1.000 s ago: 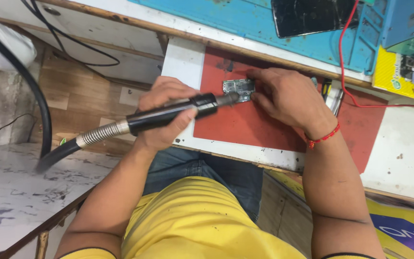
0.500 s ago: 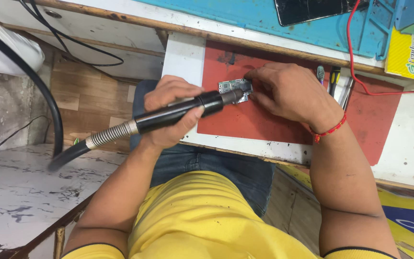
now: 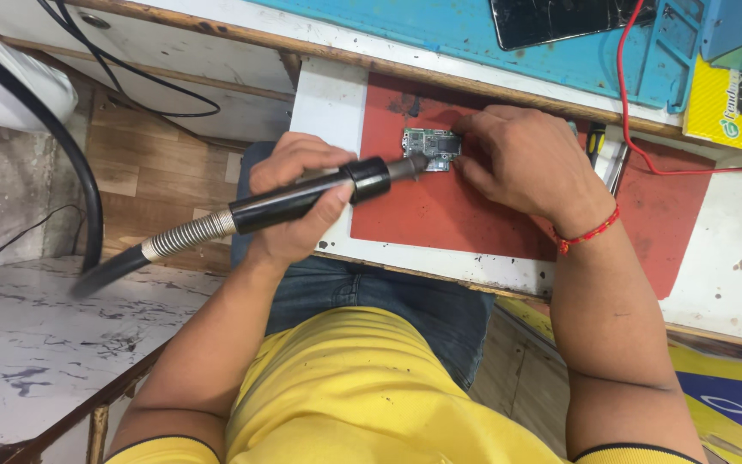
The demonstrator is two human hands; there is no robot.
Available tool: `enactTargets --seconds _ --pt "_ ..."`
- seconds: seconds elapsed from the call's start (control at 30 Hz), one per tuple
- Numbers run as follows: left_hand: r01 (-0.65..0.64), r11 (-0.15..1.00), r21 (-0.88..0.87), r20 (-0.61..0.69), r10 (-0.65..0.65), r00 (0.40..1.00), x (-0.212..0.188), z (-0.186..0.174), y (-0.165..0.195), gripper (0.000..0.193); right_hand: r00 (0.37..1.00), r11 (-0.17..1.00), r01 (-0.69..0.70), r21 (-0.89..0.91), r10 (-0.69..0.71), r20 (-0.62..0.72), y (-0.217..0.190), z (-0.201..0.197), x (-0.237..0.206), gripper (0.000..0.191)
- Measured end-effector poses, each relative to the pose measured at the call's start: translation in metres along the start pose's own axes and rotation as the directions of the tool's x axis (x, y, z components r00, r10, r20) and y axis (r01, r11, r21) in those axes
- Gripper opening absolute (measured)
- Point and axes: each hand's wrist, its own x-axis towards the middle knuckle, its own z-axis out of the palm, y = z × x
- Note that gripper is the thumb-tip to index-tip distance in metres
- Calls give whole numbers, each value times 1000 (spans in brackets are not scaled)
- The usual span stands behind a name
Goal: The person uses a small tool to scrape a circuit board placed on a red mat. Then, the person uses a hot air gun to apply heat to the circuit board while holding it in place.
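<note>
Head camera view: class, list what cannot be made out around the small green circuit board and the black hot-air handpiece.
- Small green circuit board: its parts are too small to tell; the right hand covers its right edge.
- Black hot-air handpiece: the left hand wraps its middle, and whether its nozzle tip touches the board cannot be told.
- Black hose: cut off by the top edge.

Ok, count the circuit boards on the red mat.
1. The single circuit board lies near the top edge of the red mat, pinned by the right hand, with the tip of the left hand's black handpiece at it. Others may be hidden under the hand.
</note>
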Motion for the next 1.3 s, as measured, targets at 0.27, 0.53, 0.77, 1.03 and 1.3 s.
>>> enactTargets --seconds 0.27,0.53,0.77,1.03,1.3 --pt "-73 997 33 76 70 995 4 0 1 23 998 997 59 47 -59 6 -6 2 2 35" --pt "-84 994 74 64 80 995 4 2 1 22 998 998 59 27 -60 25 -7 2 1 33" --pt "-57 995 88 36 54 998 8 0 3 22 999 999 35 19 -34 -25 -4 -1 2 29" --pt "-106 992 74 68 101 993 7 3 2 24 1000 1000 3 15 -3 -5 -1 -3 3 33" --pt "-18 996 85 -58 23 998 7 2 0 23 1000 999 -29 -20 29 -2 4 -9 2 33"
